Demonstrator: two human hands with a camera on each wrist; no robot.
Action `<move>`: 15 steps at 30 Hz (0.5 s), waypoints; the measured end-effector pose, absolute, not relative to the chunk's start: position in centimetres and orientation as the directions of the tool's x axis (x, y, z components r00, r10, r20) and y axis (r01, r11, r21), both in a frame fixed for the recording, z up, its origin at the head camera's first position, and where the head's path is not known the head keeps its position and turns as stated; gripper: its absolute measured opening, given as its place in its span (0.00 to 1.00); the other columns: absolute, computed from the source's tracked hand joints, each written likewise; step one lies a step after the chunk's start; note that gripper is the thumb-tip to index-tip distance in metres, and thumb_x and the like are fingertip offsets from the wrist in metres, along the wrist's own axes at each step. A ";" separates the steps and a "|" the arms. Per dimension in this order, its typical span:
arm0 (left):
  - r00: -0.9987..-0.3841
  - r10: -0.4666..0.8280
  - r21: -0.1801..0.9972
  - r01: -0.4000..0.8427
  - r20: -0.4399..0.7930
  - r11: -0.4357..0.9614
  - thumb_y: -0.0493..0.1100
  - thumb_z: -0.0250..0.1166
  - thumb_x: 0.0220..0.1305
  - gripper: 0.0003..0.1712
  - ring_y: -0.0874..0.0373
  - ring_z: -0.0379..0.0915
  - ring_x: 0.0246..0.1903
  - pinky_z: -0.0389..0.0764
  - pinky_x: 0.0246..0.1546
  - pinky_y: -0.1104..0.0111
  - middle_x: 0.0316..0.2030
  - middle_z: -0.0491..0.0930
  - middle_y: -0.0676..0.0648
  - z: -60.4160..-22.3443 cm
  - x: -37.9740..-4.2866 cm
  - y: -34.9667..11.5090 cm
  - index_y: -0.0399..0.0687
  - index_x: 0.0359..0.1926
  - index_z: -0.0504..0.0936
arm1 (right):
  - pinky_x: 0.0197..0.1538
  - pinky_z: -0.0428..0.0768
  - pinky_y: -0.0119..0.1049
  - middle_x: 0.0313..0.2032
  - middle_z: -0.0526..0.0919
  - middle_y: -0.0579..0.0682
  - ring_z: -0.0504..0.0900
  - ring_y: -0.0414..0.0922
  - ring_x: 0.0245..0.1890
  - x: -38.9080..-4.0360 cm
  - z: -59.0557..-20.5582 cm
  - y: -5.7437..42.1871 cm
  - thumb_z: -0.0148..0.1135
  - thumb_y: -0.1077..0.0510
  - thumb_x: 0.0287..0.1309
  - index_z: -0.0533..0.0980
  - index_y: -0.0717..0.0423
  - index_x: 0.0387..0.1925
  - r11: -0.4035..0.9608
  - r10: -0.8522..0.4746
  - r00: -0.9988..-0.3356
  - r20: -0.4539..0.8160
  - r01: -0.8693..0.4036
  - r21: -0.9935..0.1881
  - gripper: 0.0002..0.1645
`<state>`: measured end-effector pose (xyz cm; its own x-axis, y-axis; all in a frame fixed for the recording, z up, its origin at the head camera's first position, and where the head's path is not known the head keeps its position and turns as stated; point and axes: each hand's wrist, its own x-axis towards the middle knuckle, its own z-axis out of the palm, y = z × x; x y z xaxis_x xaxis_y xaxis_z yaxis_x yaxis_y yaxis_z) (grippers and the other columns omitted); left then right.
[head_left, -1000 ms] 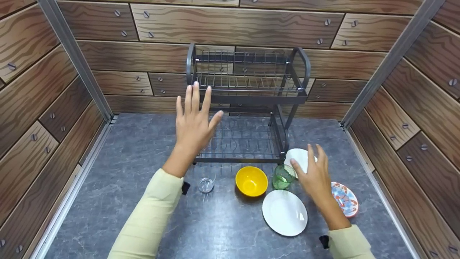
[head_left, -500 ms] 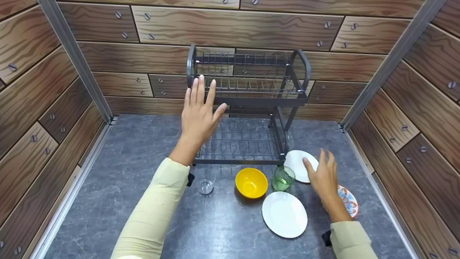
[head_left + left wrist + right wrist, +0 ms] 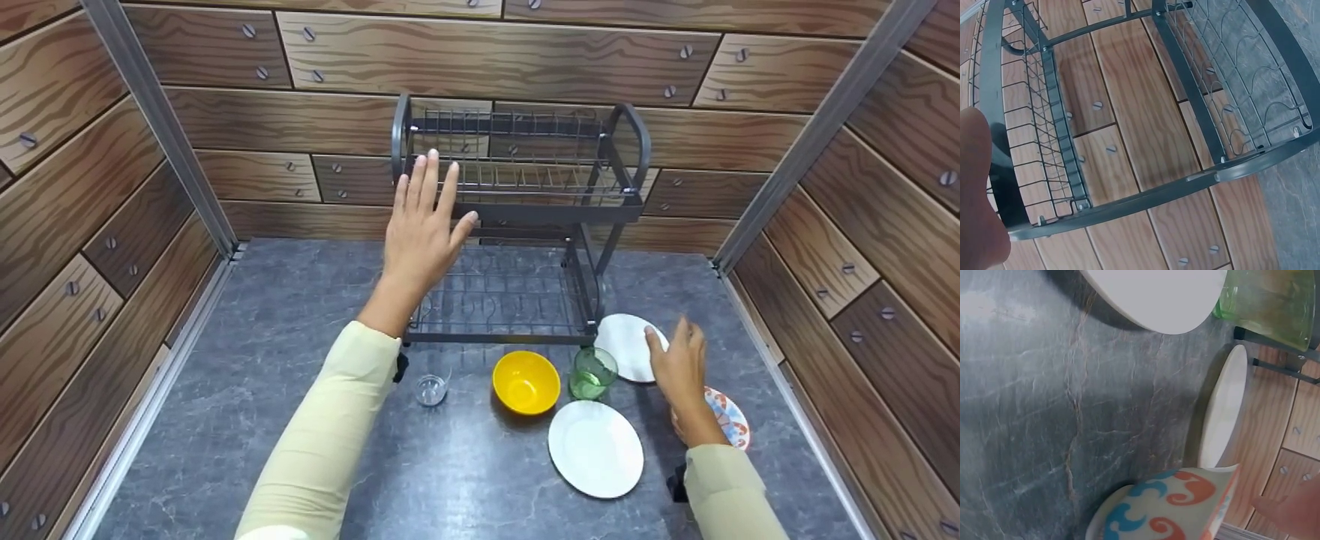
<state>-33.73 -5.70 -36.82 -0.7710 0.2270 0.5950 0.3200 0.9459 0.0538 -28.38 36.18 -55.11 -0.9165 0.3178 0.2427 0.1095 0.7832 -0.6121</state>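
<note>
My left hand [image 3: 424, 240] has its fingers straight and spread at the left front of the black two-tier dish rack [image 3: 540, 212]. Whether it touches the rack cannot be told. In the left wrist view, part of that hand [image 3: 979, 197] covers the rack's edge. My right hand [image 3: 681, 371], fingers loosely bent, is above the floor between a small white plate [image 3: 624, 346] and a patterned bowl [image 3: 731, 420], which the hand and wrist partly hide. The right wrist view shows the bowl's blue and orange swirls [image 3: 1174, 506] with the fingers [image 3: 1294, 512] apart from it.
In front of the rack are a small clear glass [image 3: 430, 390], a yellow bowl [image 3: 525, 382], a green glass [image 3: 592, 373] and a larger white plate [image 3: 596, 450]. Wood-patterned walls [image 3: 480, 56] with metal corner posts enclose the grey marbled floor [image 3: 285, 315].
My left hand has moved slightly right and up toward the rack's upper tier. My right hand has shifted right, away from the small white plate and toward the patterned bowl. The dishes stay put.
</note>
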 end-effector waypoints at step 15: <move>-0.719 0.271 0.033 0.378 0.640 0.925 0.66 0.34 0.71 0.39 0.55 0.21 0.74 0.28 0.73 0.59 0.76 0.31 0.47 -37.6 -34.4 -6.0 0.57 0.76 0.41 | 0.68 0.53 0.59 0.62 0.52 0.80 0.53 0.71 0.65 -29.8 -58.0 36.2 0.48 0.44 0.68 0.48 0.77 0.68 0.704 0.390 -0.902 0.186 0.161 -0.691 0.46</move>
<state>-34.43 -5.95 -37.59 -0.7192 0.2713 0.6397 0.3785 0.9250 0.0332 -29.84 36.19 -57.97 -0.9019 0.3896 0.1864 0.1614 0.7044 -0.6912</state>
